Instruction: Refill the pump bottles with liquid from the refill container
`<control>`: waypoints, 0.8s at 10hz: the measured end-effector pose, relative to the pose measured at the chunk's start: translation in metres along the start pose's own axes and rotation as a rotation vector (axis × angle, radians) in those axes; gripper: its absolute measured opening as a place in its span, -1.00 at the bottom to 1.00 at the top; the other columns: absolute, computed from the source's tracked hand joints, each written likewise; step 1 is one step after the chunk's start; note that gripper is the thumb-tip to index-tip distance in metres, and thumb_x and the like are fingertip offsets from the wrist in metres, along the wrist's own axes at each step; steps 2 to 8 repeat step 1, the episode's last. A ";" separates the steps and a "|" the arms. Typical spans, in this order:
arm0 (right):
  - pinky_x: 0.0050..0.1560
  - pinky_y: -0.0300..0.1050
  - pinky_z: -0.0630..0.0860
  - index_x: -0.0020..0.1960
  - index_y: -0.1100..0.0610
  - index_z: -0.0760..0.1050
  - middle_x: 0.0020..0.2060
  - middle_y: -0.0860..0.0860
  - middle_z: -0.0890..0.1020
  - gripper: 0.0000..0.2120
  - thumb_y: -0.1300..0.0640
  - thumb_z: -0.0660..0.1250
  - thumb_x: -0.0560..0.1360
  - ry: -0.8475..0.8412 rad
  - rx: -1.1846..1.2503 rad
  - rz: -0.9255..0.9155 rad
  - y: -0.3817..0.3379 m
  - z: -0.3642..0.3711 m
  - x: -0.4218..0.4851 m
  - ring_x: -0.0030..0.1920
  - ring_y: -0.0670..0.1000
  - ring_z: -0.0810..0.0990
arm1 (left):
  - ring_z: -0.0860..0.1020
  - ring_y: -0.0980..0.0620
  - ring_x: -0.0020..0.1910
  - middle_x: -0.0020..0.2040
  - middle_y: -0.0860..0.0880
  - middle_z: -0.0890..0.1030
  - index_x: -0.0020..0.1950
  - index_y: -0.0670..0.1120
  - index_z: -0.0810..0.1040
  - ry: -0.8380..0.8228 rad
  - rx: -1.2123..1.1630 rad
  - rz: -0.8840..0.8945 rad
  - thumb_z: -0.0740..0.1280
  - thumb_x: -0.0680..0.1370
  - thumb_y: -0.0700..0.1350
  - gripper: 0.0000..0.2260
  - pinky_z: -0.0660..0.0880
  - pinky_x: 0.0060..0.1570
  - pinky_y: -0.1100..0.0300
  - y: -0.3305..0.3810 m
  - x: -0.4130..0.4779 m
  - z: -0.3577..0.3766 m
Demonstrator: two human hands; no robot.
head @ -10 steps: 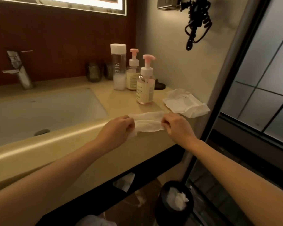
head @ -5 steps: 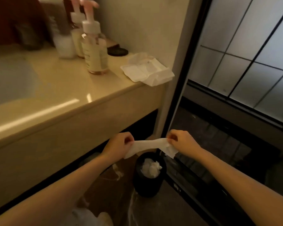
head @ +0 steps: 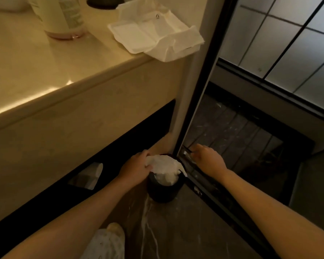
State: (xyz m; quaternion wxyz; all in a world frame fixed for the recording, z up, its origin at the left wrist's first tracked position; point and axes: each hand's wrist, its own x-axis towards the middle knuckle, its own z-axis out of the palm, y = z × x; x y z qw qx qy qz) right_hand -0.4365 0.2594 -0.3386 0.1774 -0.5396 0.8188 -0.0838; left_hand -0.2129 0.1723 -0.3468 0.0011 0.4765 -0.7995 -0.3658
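Only the base of one pump bottle [head: 64, 17] with pinkish liquid shows at the top left on the beige counter [head: 45, 75]. My left hand [head: 134, 168] is down at the floor, holding a crumpled white tissue [head: 163, 164] over the rim of a small black bin [head: 164, 189] that has more tissue inside. My right hand [head: 208, 159] hovers just right of the bin with fingers loosely curled and nothing in it. The refill container is out of view.
A white wet-wipe pack [head: 153, 32] lies at the counter's right end. A black-framed glass door [head: 200, 109] stands right of the bin, its track along the floor. My white shoe [head: 108, 242] is at the bottom. A dark round dish [head: 105, 1] sits behind the bottle.
Both hands have carried the tissue from the counter edge down to the bin. My right hand has let go of it; my left hand now holds it bunched at the bin's mouth.
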 end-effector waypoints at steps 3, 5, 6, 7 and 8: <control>-0.08 -0.02 0.52 0.11 0.17 0.47 -0.03 0.10 0.61 -0.75 0.04 0.14 0.58 0.028 0.047 0.026 0.001 0.003 -0.001 -0.06 0.09 0.57 | 0.38 -0.10 0.29 0.39 -0.07 0.33 0.44 -0.01 0.19 0.017 -0.031 -0.064 0.21 0.58 -0.03 -0.56 0.46 0.11 0.01 -0.013 -0.002 -0.002; -0.08 -0.02 0.52 0.11 0.17 0.47 -0.03 0.10 0.61 -0.75 0.04 0.14 0.58 0.028 0.047 0.026 0.001 0.003 -0.001 -0.06 0.09 0.57 | 0.38 -0.10 0.29 0.39 -0.07 0.33 0.44 -0.01 0.19 0.017 -0.031 -0.064 0.21 0.58 -0.03 -0.56 0.46 0.11 0.01 -0.013 -0.002 -0.002; -0.08 -0.02 0.52 0.11 0.17 0.47 -0.03 0.10 0.61 -0.75 0.04 0.14 0.58 0.028 0.047 0.026 0.001 0.003 -0.001 -0.06 0.09 0.57 | 0.38 -0.10 0.29 0.39 -0.07 0.33 0.44 -0.01 0.19 0.017 -0.031 -0.064 0.21 0.58 -0.03 -0.56 0.46 0.11 0.01 -0.013 -0.002 -0.002; -0.08 -0.02 0.52 0.11 0.17 0.47 -0.03 0.10 0.61 -0.75 0.04 0.14 0.58 0.028 0.047 0.026 0.001 0.003 -0.001 -0.06 0.09 0.57 | 0.38 -0.10 0.29 0.39 -0.07 0.33 0.44 -0.01 0.19 0.017 -0.031 -0.064 0.21 0.58 -0.03 -0.56 0.46 0.11 0.01 -0.013 -0.002 -0.002; -0.08 -0.02 0.52 0.11 0.17 0.47 -0.03 0.10 0.61 -0.75 0.04 0.14 0.58 0.028 0.047 0.026 0.001 0.003 -0.001 -0.06 0.09 0.57 | 0.38 -0.10 0.29 0.39 -0.07 0.33 0.44 -0.01 0.19 0.017 -0.031 -0.064 0.21 0.58 -0.03 -0.56 0.46 0.11 0.01 -0.013 -0.002 -0.002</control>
